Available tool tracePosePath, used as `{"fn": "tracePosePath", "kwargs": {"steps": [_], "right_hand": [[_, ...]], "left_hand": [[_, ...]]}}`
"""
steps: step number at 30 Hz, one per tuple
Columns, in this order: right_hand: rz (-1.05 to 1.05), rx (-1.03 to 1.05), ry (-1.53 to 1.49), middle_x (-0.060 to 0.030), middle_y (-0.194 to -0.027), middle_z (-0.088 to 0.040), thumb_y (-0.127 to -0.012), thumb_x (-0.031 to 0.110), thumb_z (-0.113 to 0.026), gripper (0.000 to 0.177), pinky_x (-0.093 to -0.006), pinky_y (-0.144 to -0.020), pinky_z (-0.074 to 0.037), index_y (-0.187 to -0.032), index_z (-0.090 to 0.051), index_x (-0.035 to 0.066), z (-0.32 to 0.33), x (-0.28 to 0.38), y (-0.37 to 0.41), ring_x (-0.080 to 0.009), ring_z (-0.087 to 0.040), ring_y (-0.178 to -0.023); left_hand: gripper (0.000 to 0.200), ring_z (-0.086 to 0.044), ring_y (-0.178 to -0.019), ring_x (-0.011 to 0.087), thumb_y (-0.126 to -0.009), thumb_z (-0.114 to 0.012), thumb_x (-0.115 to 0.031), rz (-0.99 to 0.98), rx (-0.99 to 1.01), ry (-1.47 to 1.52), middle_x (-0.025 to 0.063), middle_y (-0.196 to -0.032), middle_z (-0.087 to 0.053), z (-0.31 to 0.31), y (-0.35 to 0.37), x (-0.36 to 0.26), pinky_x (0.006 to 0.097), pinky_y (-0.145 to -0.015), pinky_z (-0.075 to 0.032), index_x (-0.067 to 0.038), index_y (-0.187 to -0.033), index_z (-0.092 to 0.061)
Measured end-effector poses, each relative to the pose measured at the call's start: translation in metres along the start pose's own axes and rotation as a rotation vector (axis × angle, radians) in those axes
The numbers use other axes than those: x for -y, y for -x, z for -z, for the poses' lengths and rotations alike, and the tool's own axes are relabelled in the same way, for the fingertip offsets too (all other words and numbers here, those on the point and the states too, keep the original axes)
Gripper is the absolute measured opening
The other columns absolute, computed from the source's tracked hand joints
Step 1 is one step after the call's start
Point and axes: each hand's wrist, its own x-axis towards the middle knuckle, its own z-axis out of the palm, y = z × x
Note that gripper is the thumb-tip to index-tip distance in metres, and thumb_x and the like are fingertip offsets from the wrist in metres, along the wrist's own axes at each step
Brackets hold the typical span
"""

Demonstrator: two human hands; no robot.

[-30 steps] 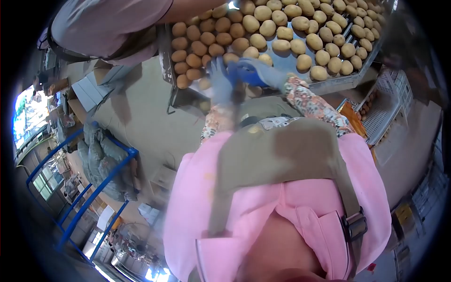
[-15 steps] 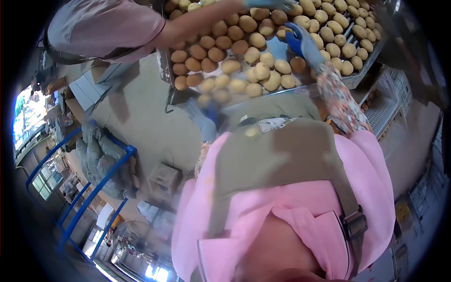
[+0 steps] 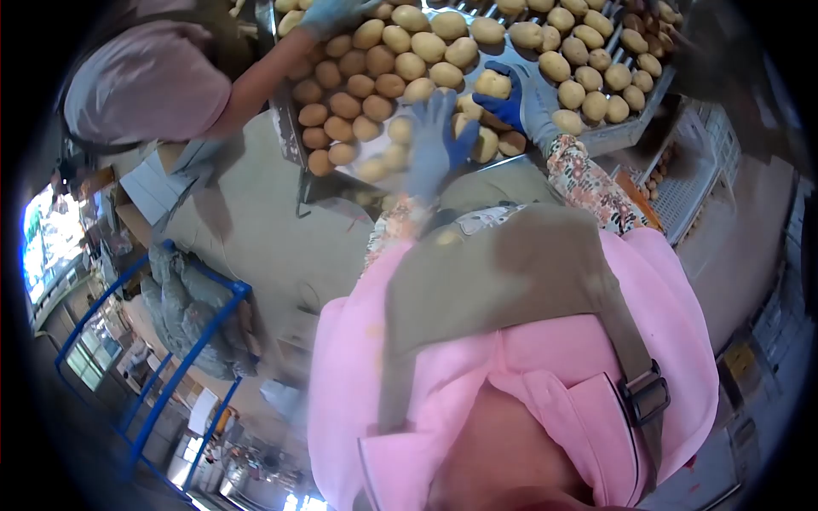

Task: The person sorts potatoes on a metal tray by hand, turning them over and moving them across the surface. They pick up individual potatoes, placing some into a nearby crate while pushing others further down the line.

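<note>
Yellow-brown potatoes (image 3: 449,25) lie in rows on a metal sorting table (image 3: 486,53). My right hand (image 3: 530,104), in a grey glove with a blue palm, has its fingers and thumb around a potato (image 3: 492,83) over the near side of the table. To its left, my left hand (image 3: 433,140) in a matching glove reaches over the near edge. Its fingers are stretched out and apart, with potatoes lying around them. Motion blurs this hand a little, and it hides part of the potatoes beneath.
Another person's gloved hand (image 3: 334,12) reaches over the potatoes from the left. A white plastic crate (image 3: 707,175) stands below the table on the right. At left there is a blue-framed cart (image 3: 192,341) with grey sacks (image 3: 189,298).
My left hand has come up from below the table edge to over the potatoes. My right hand has moved left and closed on a potato. The other person's hand has shifted left.
</note>
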Motion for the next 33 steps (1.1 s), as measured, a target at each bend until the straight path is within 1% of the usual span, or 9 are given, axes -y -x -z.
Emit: {"fn": "tracePosePath", "kwargs": {"steps": [5,7,12,13,23,25,29,32,33], "right_hand": [[0.024,-0.103,-0.108,-0.0125,-0.113,-0.062,-0.073,0.033,-0.079,0.06,-0.036,-0.092,-0.047,-0.121,-0.058,0.004,0.031,0.022,0.024,-0.0255,-0.06,-0.102],[-0.029,-0.143,-0.311,-0.0113,-0.114,-0.061,-0.073,0.031,-0.08,0.061,-0.0359,-0.094,-0.047,-0.123,-0.057,0.004,0.026,0.018,0.034,-0.0238,-0.059,-0.104],[0.018,-0.121,-0.549,-0.0091,-0.116,-0.058,-0.075,0.028,-0.079,0.06,-0.0328,-0.095,-0.043,-0.123,-0.054,0.002,0.04,0.021,0.049,-0.019,-0.054,-0.107],[0.0,-0.138,-0.599,-0.009,-0.12,-0.056,-0.075,0.027,-0.08,0.064,-0.0324,-0.098,-0.041,-0.127,-0.052,0.002,0.035,0.019,0.052,-0.0182,-0.052,-0.112],[-0.054,-0.228,-0.718,-0.0071,-0.126,-0.051,-0.075,0.019,-0.081,0.071,-0.0308,-0.102,-0.039,-0.134,-0.046,0.002,0.016,0.008,0.068,-0.0156,-0.047,-0.117],[-0.03,-0.225,-0.744,-0.0084,-0.126,-0.052,-0.079,0.024,-0.078,0.068,-0.0317,-0.102,-0.04,-0.135,-0.046,0.002,0.015,0.01,0.068,-0.0164,-0.049,-0.116],[0.002,-0.143,-0.859,-0.0108,-0.127,-0.056,-0.088,0.034,-0.068,0.062,-0.0325,-0.102,-0.041,-0.136,-0.046,0.002,0.005,-0.008,0.055,-0.0175,-0.053,-0.114],[-0.055,-0.156,-0.915,-0.0058,-0.12,-0.056,-0.093,0.042,-0.061,0.061,-0.0311,-0.096,-0.043,-0.139,-0.044,0.005,0.031,-0.009,0.04,-0.015,-0.051,-0.111],[-0.038,-0.21,-0.886,-0.0054,-0.119,-0.056,-0.093,0.043,-0.061,0.062,-0.0308,-0.093,-0.044,-0.138,-0.044,0.005,0.034,-0.01,0.039,-0.0146,-0.052,-0.109]], "left_hand": [[0.062,-0.037,-0.129,0.0452,-0.079,-0.069,-0.041,-0.087,0.09,-0.16,0.0224,-0.134,-0.05,-0.01,0.007,-0.003,0.0501,-0.109,-0.03,-0.007,-0.129,-0.053],[0.055,-0.048,-0.119,0.0397,-0.077,-0.071,-0.037,0.106,0.002,0.106,0.0204,-0.123,-0.056,0.001,0.008,-0.004,0.0462,-0.104,-0.036,-0.006,-0.12,-0.058],[0.053,-0.059,-0.1,0.0361,-0.073,-0.074,-0.036,0.215,-0.209,-0.263,0.0202,-0.106,-0.063,0.035,0.061,0.047,0.0437,-0.091,-0.045,0.001,-0.109,-0.06],[0.053,-0.056,-0.105,0.0352,-0.074,-0.074,-0.036,0.548,-0.111,0.14,0.0189,-0.109,-0.061,0.05,0.067,0.042,0.0439,-0.092,-0.044,-0.001,-0.111,-0.059],[0.044,-0.055,-0.106,0.0367,-0.084,-0.069,-0.027,0.509,-0.376,-0.092,0.0204,-0.114,-0.057,0.073,0.108,0.075,0.0436,-0.094,-0.044,0.003,-0.113,-0.055],[0.045,-0.054,-0.11,0.037,-0.085,-0.068,-0.024,0.234,-0.503,-0.129,0.0219,-0.119,-0.056,0.056,0.089,0.074,0.0429,-0.097,-0.043,0.003,-0.117,-0.054],[0.053,-0.038,-0.131,0.0442,-0.092,-0.061,-0.031,0.083,0.069,0.003,0.028,-0.14,-0.042,0.033,0.084,0.072,0.0471,-0.109,-0.031,0.0,-0.134,-0.047],[0.065,-0.034,-0.131,0.0467,-0.087,-0.058,-0.047,0.272,0.312,-0.702,0.0203,-0.153,-0.027,0.024,0.134,0.102,0.0563,-0.102,-0.034,-0.026,-0.145,-0.038],[0.056,-0.042,-0.123,0.048,-0.088,-0.057,-0.043,0.133,0.042,-0.407,0.0205,-0.142,-0.042,0.018,0.156,0.139,0.0576,-0.097,-0.037,-0.021,-0.138,-0.048]]}}
